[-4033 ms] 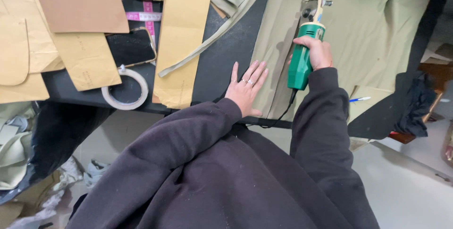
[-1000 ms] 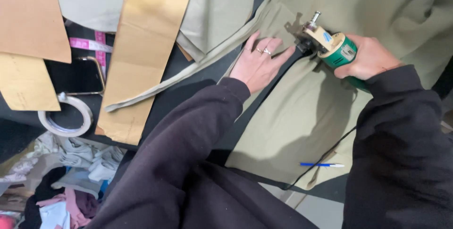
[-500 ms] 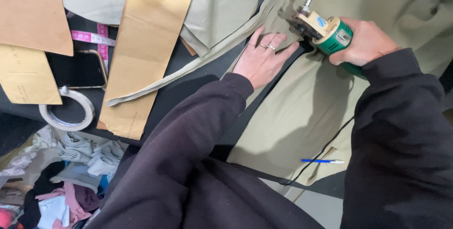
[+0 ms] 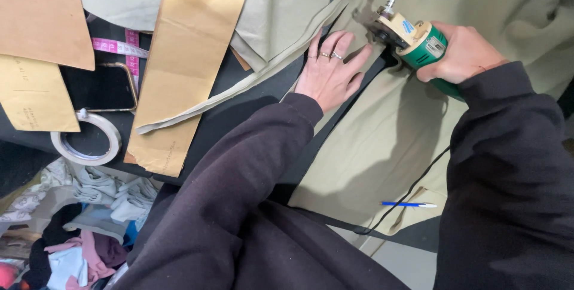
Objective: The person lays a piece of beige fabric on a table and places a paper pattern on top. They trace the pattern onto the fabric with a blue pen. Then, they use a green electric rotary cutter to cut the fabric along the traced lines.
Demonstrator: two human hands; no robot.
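My right hand (image 4: 463,54) grips a green and cream electric cutter (image 4: 412,39) whose head rests on a layer of olive-green fabric (image 4: 388,140). A black cord (image 4: 412,191) runs from the tool back over the cloth. My left hand (image 4: 329,72) lies flat, fingers spread, on the fabric just left of the cutter head, with rings on two fingers. A narrow cut strip of the same fabric (image 4: 239,89) trails away to the lower left across the dark table (image 4: 251,119).
Brown paper pattern pieces (image 4: 191,57) lie to the left, with a pink tape measure (image 4: 119,48) and a roll of tape (image 4: 86,140) near the table's edge. A blue pen (image 4: 409,204) lies on the cloth. A heap of fabric scraps (image 4: 72,236) sits below the table.
The cutter and my right hand have advanced up and left along the fabric. My left hand has followed beside it, staying flat on the cloth.
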